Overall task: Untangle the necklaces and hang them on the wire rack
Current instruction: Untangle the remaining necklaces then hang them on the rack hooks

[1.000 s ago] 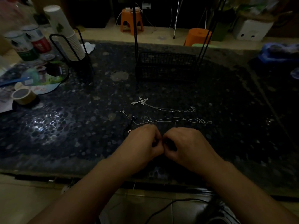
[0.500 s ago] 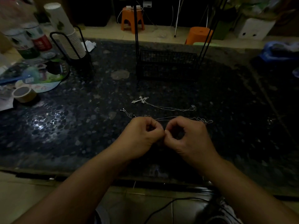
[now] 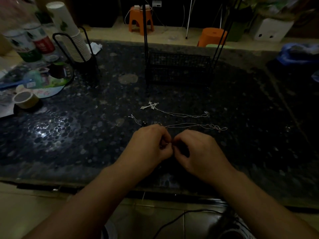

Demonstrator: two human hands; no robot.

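Observation:
A silver necklace with a cross pendant (image 3: 150, 105) lies stretched out on the dark pebbled table. Nearer me, a thin chain necklace (image 3: 198, 125) runs rightward to a looped end and leftward under my hands. My left hand (image 3: 151, 145) and my right hand (image 3: 195, 150) meet fingertip to fingertip just in front of that chain, both with curled fingers pinching a part of it between them. What exactly they pinch is too dark and small to make out. The black wire rack (image 3: 177, 66) stands upright at the far middle of the table, with nothing hanging on it.
At the far left stand a black cup holder with stacked paper cups (image 3: 72, 35), cans (image 3: 25, 45), a roll of tape (image 3: 25, 100) and papers. A blue bag (image 3: 298, 52) lies far right. Orange stools (image 3: 140, 19) stand on the floor beyond. A cable runs below the table edge.
My two hands lifted slightly away from me and then came back a little, staying pressed together on the chain. The cross necklace has not moved.

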